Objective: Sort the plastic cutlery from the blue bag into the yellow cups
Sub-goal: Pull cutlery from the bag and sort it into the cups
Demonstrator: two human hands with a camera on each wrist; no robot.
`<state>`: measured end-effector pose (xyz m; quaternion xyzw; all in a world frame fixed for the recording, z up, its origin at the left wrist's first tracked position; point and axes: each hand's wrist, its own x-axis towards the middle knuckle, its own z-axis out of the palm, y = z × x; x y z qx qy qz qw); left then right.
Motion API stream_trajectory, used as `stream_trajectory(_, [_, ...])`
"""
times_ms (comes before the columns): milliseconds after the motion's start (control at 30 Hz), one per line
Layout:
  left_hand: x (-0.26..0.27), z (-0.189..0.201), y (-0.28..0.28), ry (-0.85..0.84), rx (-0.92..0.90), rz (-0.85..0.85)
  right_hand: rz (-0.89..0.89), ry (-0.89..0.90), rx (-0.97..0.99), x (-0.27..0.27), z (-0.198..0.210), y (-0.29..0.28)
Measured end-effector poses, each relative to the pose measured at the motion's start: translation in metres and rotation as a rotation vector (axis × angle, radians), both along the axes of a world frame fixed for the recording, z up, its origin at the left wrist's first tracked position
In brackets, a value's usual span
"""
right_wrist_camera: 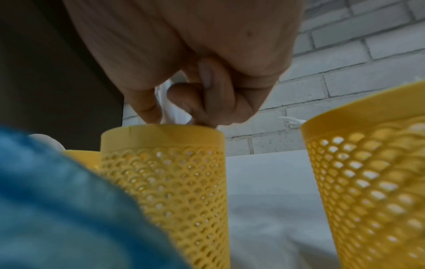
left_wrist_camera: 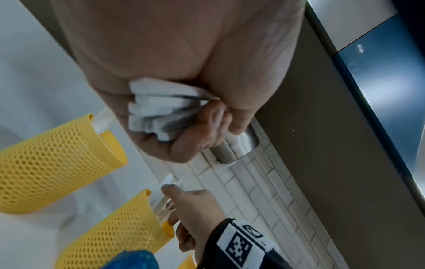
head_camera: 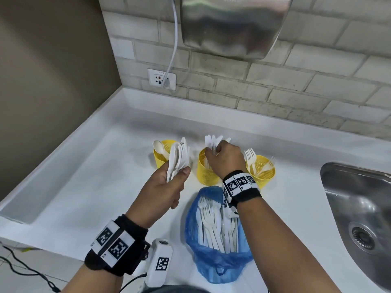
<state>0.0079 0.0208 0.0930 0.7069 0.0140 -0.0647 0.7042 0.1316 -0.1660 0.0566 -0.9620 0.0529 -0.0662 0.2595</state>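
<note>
Three yellow mesh cups stand in a row on the white counter: the left cup point(head_camera: 161, 154) holds a spoon, the middle cup point(head_camera: 206, 172) holds knives, the right cup point(head_camera: 263, 171) holds forks. My left hand point(head_camera: 167, 185) grips a bundle of white cutlery point(head_camera: 178, 157) upright beside the left cup; the handle ends point(left_wrist_camera: 158, 109) show in the left wrist view. My right hand point(head_camera: 224, 157) pinches white knives point(head_camera: 213, 141) standing in the middle cup point(right_wrist_camera: 165, 163). The blue bag point(head_camera: 218, 235) lies open in front of the cups, with several forks and knives inside.
A steel sink point(head_camera: 359, 212) is sunk into the counter at the right. A tiled wall with a socket point(head_camera: 161, 79) and a steel hand dryer point(head_camera: 232, 26) rises behind the cups. A brown wall bounds the counter's left side.
</note>
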Motion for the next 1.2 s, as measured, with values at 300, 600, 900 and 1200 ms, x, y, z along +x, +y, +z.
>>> stream_trajectory(300, [0.0, 0.003, 0.0, -0.012, 0.002, -0.008, 0.084, -0.403, 0.267, -0.022, 0.033, 0.006])
stream_trajectory(600, [-0.005, 0.011, 0.003, -0.233, 0.152, 0.026, 0.546, -0.188, 0.784, -0.11, 0.095, 0.019])
stream_trajectory(900, [-0.004, 0.004, 0.009, -0.441, 0.453, 0.172, 0.483, -0.195, 0.781, -0.141, 0.088, 0.027])
stream_trajectory(1200, [-0.008, 0.01, 0.008, -0.577, 0.626, 0.299, 0.519, -0.252, 0.754, -0.147, 0.089, 0.03])
